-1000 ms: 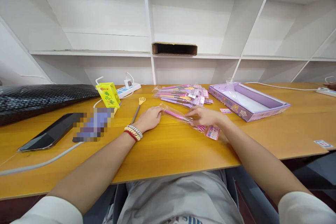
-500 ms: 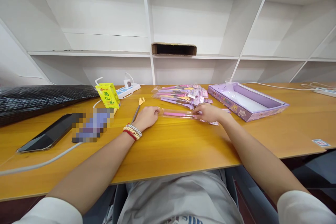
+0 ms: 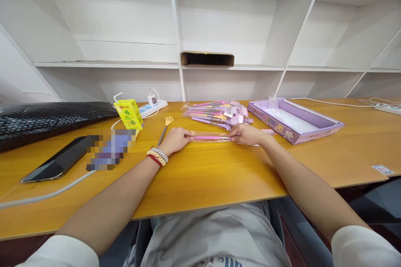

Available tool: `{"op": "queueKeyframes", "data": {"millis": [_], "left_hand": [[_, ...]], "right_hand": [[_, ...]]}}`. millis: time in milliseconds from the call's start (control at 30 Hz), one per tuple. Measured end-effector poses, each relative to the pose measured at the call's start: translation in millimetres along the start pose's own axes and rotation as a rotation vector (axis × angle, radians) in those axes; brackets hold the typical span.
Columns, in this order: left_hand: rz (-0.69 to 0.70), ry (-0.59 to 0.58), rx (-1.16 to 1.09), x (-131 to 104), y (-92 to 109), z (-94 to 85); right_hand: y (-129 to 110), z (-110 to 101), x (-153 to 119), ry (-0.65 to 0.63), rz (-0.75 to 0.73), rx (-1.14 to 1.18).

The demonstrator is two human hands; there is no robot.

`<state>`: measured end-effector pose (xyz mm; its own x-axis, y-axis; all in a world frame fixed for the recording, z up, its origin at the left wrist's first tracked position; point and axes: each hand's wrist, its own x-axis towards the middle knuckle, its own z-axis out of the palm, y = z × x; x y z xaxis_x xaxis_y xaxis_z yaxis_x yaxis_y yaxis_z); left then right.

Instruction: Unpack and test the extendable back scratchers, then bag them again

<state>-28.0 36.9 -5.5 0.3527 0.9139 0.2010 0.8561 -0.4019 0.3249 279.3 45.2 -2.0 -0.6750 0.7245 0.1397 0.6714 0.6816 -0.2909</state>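
A pink-handled back scratcher (image 3: 207,137) in a clear plastic sleeve lies crosswise in front of me. My left hand (image 3: 177,139), with hair ties on its wrist, pinches the sleeve's left end. My right hand (image 3: 249,134) has its fingers closed on the right end, hiding part of it. Just beyond is a pile of wrapped back scratchers (image 3: 216,113), pink, purple and yellow. An unwrapped back scratcher (image 3: 169,120) with a yellow claw and a dark shaft rests beside my left hand, which covers its lower end.
A purple open box (image 3: 316,134) stands to the right. On the left are a yellow drink carton (image 3: 129,114), a black phone (image 3: 56,158), a blurred-out item, a white cable and a power strip (image 3: 153,108). White shelves hold a cardboard box (image 3: 207,59).
The wrapped pink back scratcher has shifted slightly left. My right hand has slid a little left with it, and my left fingertips now reach further over the sleeve's end.
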Motion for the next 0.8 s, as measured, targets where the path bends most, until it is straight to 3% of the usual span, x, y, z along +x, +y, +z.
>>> {"op": "queueKeyframes", "data": {"millis": [333, 567, 800], "left_hand": [[0.107, -0.098, -0.146, 0.3, -4.2, -1.5], [0.083, -0.091, -0.165, 0.8, -5.7, 2.9], [0.022, -0.051, -0.001, 5.1, -7.4, 0.0]], "right_hand": [[5.7, 1.5, 0.0, 0.051, -0.007, 0.039], [3.0, 2.0, 0.5, 0.057, -0.004, 0.077], [-0.2, 0.0, 0.8, 0.0, 0.07, 0.093]]}}
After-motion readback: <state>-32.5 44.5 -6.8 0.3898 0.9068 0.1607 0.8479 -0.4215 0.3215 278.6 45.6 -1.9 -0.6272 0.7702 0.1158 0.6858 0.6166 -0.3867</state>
